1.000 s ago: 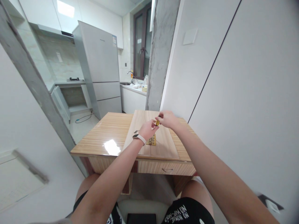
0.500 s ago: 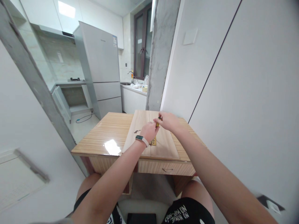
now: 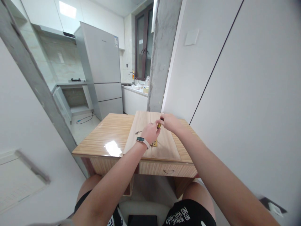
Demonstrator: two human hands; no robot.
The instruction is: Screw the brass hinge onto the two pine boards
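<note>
Both bare forearms slanted inward over the glossy, striped wooden table (image 3: 105,135). Past the rubbery pale wristband (image 3: 145,142), a flat yellow metal plate (image 3: 154,143) lay partly hidden on a smooth board (image 3: 166,147). The left hand (image 3: 150,133) curled inward; whether its fingers gripped anything, I couldn't tell. The right hand (image 3: 170,122), bent downward, pinched a small yellow-and-black handle (image 3: 159,125) above the board. Farther off stood a smooth grey fridge (image 3: 101,59).

Yellow-and-black tool (image 3: 159,125); yellow plate (image 3: 155,143); pale pink watch band (image 3: 147,144); striped light-brown surface (image 3: 103,135); silver-grey refrigerator (image 3: 101,58); black shorts (image 3: 191,215) with white lettering.
</note>
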